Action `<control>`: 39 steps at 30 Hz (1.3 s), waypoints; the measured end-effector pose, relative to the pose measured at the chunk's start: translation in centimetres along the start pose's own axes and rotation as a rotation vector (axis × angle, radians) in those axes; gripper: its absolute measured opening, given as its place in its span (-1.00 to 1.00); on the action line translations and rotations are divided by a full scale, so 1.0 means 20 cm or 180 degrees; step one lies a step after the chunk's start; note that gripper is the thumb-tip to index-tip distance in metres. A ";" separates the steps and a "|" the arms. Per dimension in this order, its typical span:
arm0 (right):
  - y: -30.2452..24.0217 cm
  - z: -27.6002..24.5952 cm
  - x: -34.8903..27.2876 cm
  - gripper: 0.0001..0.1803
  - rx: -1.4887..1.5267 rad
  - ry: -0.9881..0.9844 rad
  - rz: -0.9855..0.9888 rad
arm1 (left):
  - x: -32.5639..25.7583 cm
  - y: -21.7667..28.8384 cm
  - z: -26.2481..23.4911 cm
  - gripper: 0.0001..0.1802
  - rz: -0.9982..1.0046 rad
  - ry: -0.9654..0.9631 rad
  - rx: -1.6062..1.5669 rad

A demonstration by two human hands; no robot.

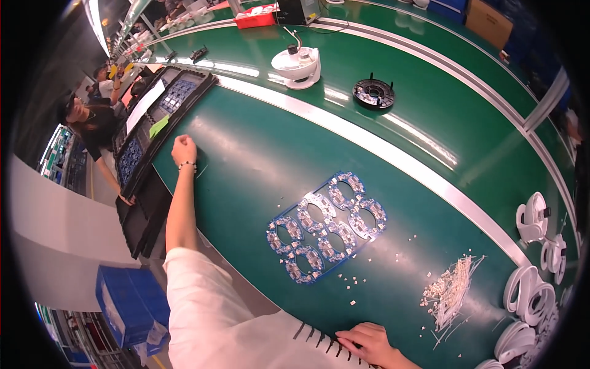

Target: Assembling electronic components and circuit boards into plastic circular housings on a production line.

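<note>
My left hand [184,151] is closed in a fist over the far left part of the green work table, close to the black tray rack; whatever it may hold is hidden. A beaded bracelet circles that wrist, and a thin pale strand lies beside it. At the table's near edge, my right hand [369,343] rests with its fingers loosely stretched, holding nothing I can see. Between the hands lies a blue panel of ring-shaped circuit boards [326,227]. Right of it is a heap of small white connectors with thin pale leads [452,289], with loose ones scattered around.
Black trays of blue boards [178,92] line the left edge, where another person [92,126] stands. Beyond a white rail [344,126], a conveyor carries a white device housing [298,66] and a black round base [373,92]. White ring parts [528,295] crowd the right. Blue bins [132,301] stand lower left.
</note>
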State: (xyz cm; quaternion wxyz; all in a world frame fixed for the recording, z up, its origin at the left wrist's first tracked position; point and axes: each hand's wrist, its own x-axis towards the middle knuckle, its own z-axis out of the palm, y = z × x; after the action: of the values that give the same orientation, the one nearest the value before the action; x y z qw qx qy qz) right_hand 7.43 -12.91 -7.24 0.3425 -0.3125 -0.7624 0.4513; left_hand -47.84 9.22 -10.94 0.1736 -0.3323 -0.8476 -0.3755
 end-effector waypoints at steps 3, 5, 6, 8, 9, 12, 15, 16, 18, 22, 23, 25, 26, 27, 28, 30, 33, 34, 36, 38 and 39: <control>0.04 0.01 0.00 -0.87 -0.0048 0.0069 0.0122 | -0.41 0.52 -0.13 -0.84 0.1714 -0.0560 -0.0810; 0.03 0.01 -0.01 -0.86 -0.0053 0.0081 0.0173 | -0.77 0.83 -0.37 -0.76 0.2725 -0.1102 -0.0953; 0.03 0.00 -0.02 -0.85 -0.0062 0.0106 0.0224 | -0.91 0.94 -0.50 -0.62 0.3090 -0.1715 -0.0958; 0.02 -0.02 -0.02 -0.85 -0.0040 0.0059 0.0209 | -1.15 1.05 -0.74 -0.05 0.3366 -0.2975 -0.0526; 0.01 -0.01 -0.02 -0.84 0.0002 0.0021 0.0171 | -1.21 1.02 -0.81 0.06 0.3459 -0.3290 -0.0329; -0.01 0.01 -0.02 -0.84 0.0039 0.0024 0.0162 | -1.30 0.92 -0.75 0.00 0.3228 -0.3264 0.0064; -0.01 0.02 -0.01 -0.84 -0.0045 0.0085 0.0071 | -1.30 0.91 -0.73 -0.01 0.3254 -0.3102 0.0112; -0.01 0.02 -0.01 -0.84 -0.0059 0.0105 0.0060 | -1.30 0.92 -0.72 -0.03 0.3264 -0.3038 0.0048; 0.00 0.02 -0.02 -0.85 -0.0068 0.0021 0.0092 | -1.27 0.92 -0.72 -0.04 0.3247 -0.3041 -0.0012; 0.01 0.02 -0.03 -0.86 -0.0119 0.0160 0.0154 | -1.23 0.94 -0.68 -0.04 0.3145 -0.2912 -0.0210; 0.01 0.01 -0.03 -0.86 -0.0050 0.0152 0.0080 | -1.22 0.95 -0.67 -0.05 0.3092 -0.2848 -0.0100; 0.03 0.01 -0.06 -0.86 -0.0069 0.0274 0.0118 | -1.16 0.94 -0.64 0.01 0.3125 -0.2639 -0.0019; 0.07 0.01 -0.08 -0.89 -0.0188 0.0049 0.0081 | -1.12 0.97 -0.61 -0.01 0.3135 -0.2503 -0.0037; 0.10 0.01 -0.10 -0.90 -0.0290 -0.0187 0.0045 | -1.08 0.98 -0.58 -0.04 0.3068 -0.2422 -0.0068; 0.11 0.02 -0.08 -0.88 -0.0243 0.0085 -0.0192 | -1.02 0.98 -0.55 -0.05 0.3026 -0.2262 0.0007; 0.12 0.03 -0.08 -0.87 -0.0232 0.0169 -0.0180 | -0.89 0.92 -0.46 -0.03 0.2917 -0.1754 0.0308; 0.13 0.06 -0.08 -0.87 -0.0134 0.0183 -0.0240 | -0.61 0.80 -0.29 -0.09 0.2615 -0.1142 0.0665; 0.12 0.06 -0.08 -0.86 -0.0169 0.0129 -0.0294 | -0.50 0.76 -0.24 -0.10 0.2493 -0.1068 0.0733; 0.12 0.05 -0.06 -0.86 -0.0196 0.0089 -0.0341 | -0.33 0.65 -0.10 -0.12 0.2174 -0.0972 0.0992; 0.06 -0.03 -0.02 -0.84 -0.0554 0.0164 -0.0579 | -0.21 0.61 -0.01 -0.11 0.1921 -0.1045 0.1363; 0.05 -0.08 -0.03 -0.81 -0.0724 0.0429 -0.0604 | -0.17 0.62 0.04 -0.10 0.1822 -0.1086 0.1541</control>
State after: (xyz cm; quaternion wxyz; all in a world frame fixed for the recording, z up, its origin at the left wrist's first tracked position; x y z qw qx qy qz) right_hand 9.24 -12.09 -7.71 0.3964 -0.3055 -0.8100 0.3057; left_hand -36.80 14.39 -6.87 0.2012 -0.5617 -0.8014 -0.0413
